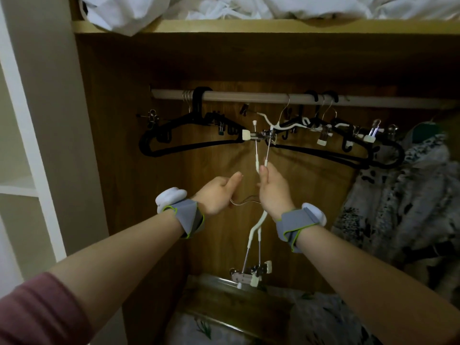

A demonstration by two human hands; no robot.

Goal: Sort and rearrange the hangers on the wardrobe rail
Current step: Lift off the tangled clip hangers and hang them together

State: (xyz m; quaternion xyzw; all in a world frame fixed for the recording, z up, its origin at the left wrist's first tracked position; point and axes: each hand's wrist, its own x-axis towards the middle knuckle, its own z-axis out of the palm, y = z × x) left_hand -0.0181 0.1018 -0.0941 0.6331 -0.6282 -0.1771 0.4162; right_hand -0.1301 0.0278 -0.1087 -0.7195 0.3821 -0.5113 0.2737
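A pale rail [249,97] crosses the wardrobe. Black hangers [189,135] hang at its left end, and a mixed bunch of black and white clip hangers [336,135] hangs at the right. My right hand [273,190] grips the middle of white clip hangers [257,225] held upright below the rail, their clips at top and bottom. My left hand [219,192] is closed on their thin wire hooks [245,199], just left of the right hand.
White bedding [224,8] lies on the shelf above. A patterned grey garment [398,195] hangs at the right. Floral fabric [311,319] and a wooden ledge [236,302] sit at the bottom. A white shelf unit [20,185] stands at the left.
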